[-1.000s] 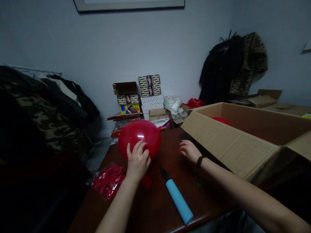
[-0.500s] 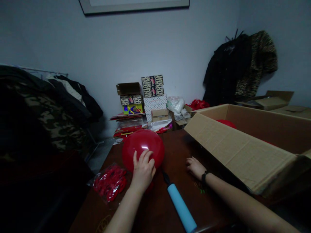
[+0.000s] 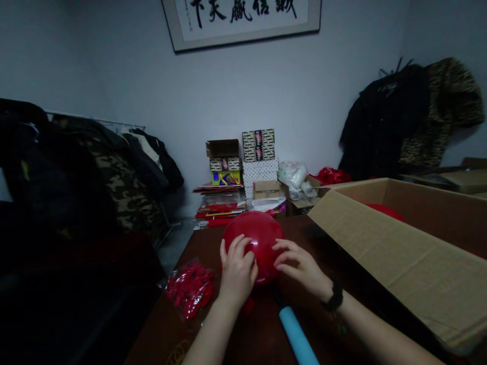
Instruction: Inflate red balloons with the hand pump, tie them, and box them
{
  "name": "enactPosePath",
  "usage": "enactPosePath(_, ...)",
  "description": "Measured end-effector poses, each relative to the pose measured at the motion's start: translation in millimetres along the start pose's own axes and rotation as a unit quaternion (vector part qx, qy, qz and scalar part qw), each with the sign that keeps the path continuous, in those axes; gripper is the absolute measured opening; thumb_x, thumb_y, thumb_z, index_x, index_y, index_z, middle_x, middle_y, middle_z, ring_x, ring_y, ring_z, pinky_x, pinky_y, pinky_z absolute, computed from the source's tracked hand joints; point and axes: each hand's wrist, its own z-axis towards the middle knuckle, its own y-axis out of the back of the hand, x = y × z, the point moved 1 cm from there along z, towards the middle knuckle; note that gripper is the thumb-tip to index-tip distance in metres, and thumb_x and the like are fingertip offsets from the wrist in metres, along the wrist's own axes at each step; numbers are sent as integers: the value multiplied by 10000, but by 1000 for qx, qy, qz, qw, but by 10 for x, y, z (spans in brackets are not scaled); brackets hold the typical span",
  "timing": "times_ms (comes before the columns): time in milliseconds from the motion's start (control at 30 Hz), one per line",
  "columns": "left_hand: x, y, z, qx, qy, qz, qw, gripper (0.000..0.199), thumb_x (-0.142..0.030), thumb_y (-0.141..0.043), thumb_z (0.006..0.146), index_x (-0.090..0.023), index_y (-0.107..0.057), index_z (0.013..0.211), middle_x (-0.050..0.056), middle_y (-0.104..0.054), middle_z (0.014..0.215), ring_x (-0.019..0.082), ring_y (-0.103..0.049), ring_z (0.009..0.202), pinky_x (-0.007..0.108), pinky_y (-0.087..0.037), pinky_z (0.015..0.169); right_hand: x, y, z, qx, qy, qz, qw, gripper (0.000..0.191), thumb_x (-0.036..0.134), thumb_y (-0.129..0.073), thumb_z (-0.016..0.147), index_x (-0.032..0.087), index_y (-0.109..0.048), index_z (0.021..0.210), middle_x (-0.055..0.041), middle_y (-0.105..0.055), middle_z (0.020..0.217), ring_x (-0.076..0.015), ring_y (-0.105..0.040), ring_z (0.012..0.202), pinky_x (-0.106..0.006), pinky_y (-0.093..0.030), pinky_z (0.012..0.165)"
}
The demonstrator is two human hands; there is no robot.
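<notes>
An inflated red balloon [image 3: 256,235] rests on the dark wooden table [image 3: 213,243]. My left hand [image 3: 238,271] presses against its near left side, fingers spread on it. My right hand [image 3: 300,266] touches its right side with the fingertips, so the balloon sits between both hands. A light blue hand pump [image 3: 297,334] lies on the table just below my hands, its black nozzle hidden behind them. A clear bag of red uninflated balloons [image 3: 190,286] lies to the left of my left hand.
A large open cardboard box [image 3: 399,263] with a red balloon [image 3: 384,210] inside fills the right side. Stacked patterned boxes [image 3: 258,162] and papers stand against the far wall. Clothes hang on a rack [image 3: 125,167] at left and coats [image 3: 414,116] at right.
My right hand has left the table by the box and come over to the balloon's right side. My left hand stays on the balloon. The view has tilted up and shifted left.
</notes>
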Motion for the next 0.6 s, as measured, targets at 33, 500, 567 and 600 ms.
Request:
enactPosePath(33, -12, 32, 11, -7, 4, -10, 1000, 84, -150, -555, 744, -209, -614, 757, 87, -567, 1182, 277, -409, 1213, 587, -102, 1060, 152, -37, 72, 1, 16, 19, 1000, 113, 372, -605, 764, 275, -660, 782, -7, -574, 1147, -184, -425, 1213, -363, -335, 1038)
enactPosePath(500, 168, 322, -38, -95, 63, -155, 981, 94, -157, -587, 740, -221, -656, 740, 58, -533, 1225, 254, -417, 1183, 527, -286, 1023, 520, -444, 387, -79, 8, 137, 987, 82, 317, -623, 758, 249, -668, 768, -30, -612, 1028, -180, -492, 1122, -365, -342, 1015)
enactPosePath(567, 168, 338, -38, -89, 62, -153, 982, 108, -147, -590, 735, -226, -664, 742, 52, -528, 1242, 260, -405, 1196, 546, -271, 1027, 545, -442, 400, -73, 0, 149, 986, 87, 322, -630, 750, 250, -677, 765, -30, -620, 1023, -180, -505, 1107, -360, -353, 1007)
enactPosePath(600, 167, 346, -36, -86, 60, -152, 983, 114, -144, -591, 733, -229, -667, 738, 49, -525, 1249, 262, -399, 1202, 552, -268, 1027, 557, -441, 409, -68, -3, 156, 985, 91, 327, -632, 748, 251, -680, 765, -30, -623, 1023, -180, -515, 1096, -359, -360, 1001)
